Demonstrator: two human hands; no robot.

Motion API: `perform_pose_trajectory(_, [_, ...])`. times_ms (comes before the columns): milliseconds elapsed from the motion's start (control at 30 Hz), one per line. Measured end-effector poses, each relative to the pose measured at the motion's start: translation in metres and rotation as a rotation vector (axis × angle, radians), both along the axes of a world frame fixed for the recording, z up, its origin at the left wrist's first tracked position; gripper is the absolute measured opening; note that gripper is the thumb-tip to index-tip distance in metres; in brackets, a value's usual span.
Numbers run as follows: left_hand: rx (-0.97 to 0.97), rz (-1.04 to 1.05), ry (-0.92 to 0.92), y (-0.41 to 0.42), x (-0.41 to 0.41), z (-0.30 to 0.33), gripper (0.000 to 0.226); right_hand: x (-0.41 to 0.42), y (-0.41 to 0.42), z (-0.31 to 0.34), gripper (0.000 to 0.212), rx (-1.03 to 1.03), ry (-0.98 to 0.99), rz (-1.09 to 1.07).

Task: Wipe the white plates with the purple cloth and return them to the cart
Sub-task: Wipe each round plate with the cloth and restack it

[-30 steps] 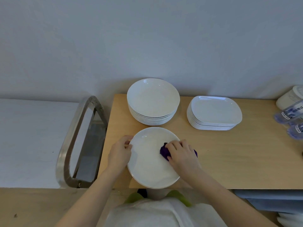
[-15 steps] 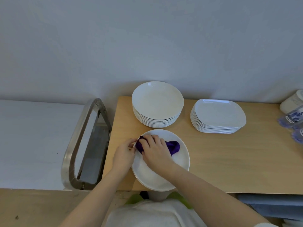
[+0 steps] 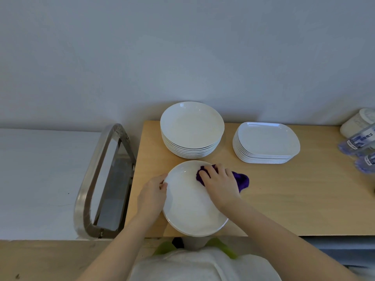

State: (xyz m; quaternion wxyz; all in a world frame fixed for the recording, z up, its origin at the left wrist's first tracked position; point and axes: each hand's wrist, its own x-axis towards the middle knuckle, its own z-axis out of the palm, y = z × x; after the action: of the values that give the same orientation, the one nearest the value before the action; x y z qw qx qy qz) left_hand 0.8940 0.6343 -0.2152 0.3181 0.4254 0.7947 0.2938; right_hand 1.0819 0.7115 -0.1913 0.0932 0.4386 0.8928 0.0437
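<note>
Pressing purple cloth (image 3: pixel 241 180) under right hand (image 3: pixel 220 184) | left hand (image 3: pixel 152 194) gripping plate (image 3: pixel 190 203) rim

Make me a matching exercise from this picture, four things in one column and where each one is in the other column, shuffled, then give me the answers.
Things:
1. purple cloth
2. round plate stack
3. rectangular plate stack
4. left hand

Places:
A. at the back of the table, right of the round plates
B. gripping the left rim of the near plate
C. under the right hand, at the near plate's far right edge
D. just behind the near plate

Pairs: 1-C, 2-D, 3-A, 4-B
</note>
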Motion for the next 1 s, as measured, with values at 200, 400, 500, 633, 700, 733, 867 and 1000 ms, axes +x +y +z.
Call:
perform_pose_trajectory(200, [-0.004, -0.004, 0.017, 0.000, -0.003, -0.004, 0.033, 0.007, -0.035, -0.002, 0.033, 0.023, 0.047, -0.159])
perform_pose_trajectory(400, [-0.002, 0.005, -0.025, -0.002, -0.004, -0.003, 0.035, -0.002, -0.042, -0.010, 0.035, -0.041, 0.139, -0.232])
perform_pose_trajectory(500, [-0.015, -0.009, -0.046, -0.001, -0.004, 0.000, 0.036, -0.013, -0.030, -0.017, 0.037, -0.077, 0.214, -0.329])
perform_pose_trajectory(633, [-0.067, -0.027, -0.082, 0.000, -0.008, 0.003, 0.039, -0.040, -0.016, -0.015, 0.042, -0.055, 0.312, -0.383])
perform_pose_trajectory(700, [-0.083, -0.025, -0.127, 0.002, -0.009, 0.005, 0.037, -0.053, -0.013, -0.017, 0.042, -0.085, 0.369, -0.338])
perform_pose_trajectory(733, [-0.075, -0.024, -0.173, 0.003, -0.010, 0.006, 0.035, -0.058, -0.012, -0.017, 0.041, -0.103, 0.396, -0.298])
perform_pose_trajectory(867, [-0.033, -0.035, -0.319, 0.006, -0.019, 0.008, 0.038, -0.069, -0.026, -0.017, 0.037, -0.169, 0.407, -0.048])
perform_pose_trajectory(1000, [-0.034, -0.059, -0.320, 0.009, -0.024, 0.008, 0.044, -0.059, -0.053, -0.013, 0.036, -0.149, 0.328, 0.142])
